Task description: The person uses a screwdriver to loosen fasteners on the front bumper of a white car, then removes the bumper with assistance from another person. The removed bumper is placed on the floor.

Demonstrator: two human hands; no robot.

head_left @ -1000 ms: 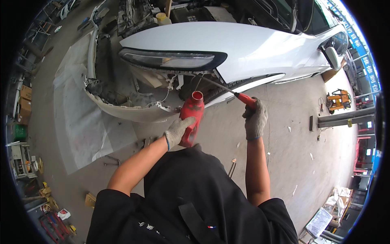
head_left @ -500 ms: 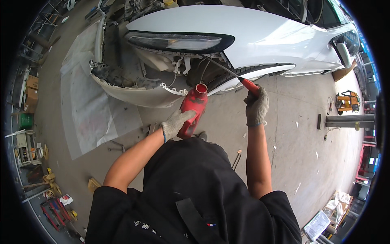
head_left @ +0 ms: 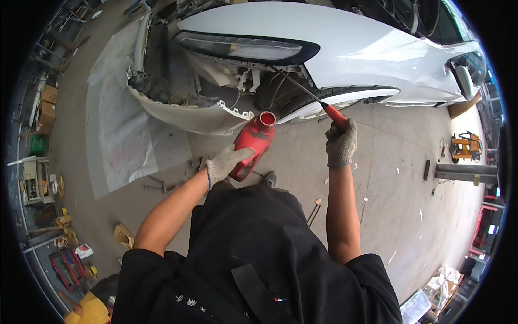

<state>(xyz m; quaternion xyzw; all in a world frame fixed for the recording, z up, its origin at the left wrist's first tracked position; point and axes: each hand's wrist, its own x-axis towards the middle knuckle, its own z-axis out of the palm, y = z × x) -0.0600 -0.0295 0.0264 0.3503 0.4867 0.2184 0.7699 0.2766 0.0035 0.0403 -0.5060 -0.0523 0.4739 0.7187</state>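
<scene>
Gloved in grey knit, my left hand (head_left: 229,162) is closed around a red plastic bottle (head_left: 251,144) with dark smudges. Its round mouth is uncapped and tips up toward the car. My right hand (head_left: 342,146), also gloved, grips the red handle of a screwdriver (head_left: 335,114). The long thin shaft points up and left to the gap under the headlight (head_left: 259,49) of a white car (head_left: 350,59); whether its tip touches anything I cannot tell. Just beyond the bottle, the pale front bumper (head_left: 189,121) hangs away from the body.
Translucent sheeting (head_left: 121,146) covers the floor at left. Tools (head_left: 156,185) lie left of my feet, and a thin two-legged tool (head_left: 314,211) lies right of them. A metal post (head_left: 467,173) and an orange-yellow machine (head_left: 467,147) stand at right. A person in yellow (head_left: 94,309) is at lower left.
The bottle has shifted slightly left and leans more. The car sits a little further right in view. A person in yellow has appeared at lower left. Both grips are the same.
</scene>
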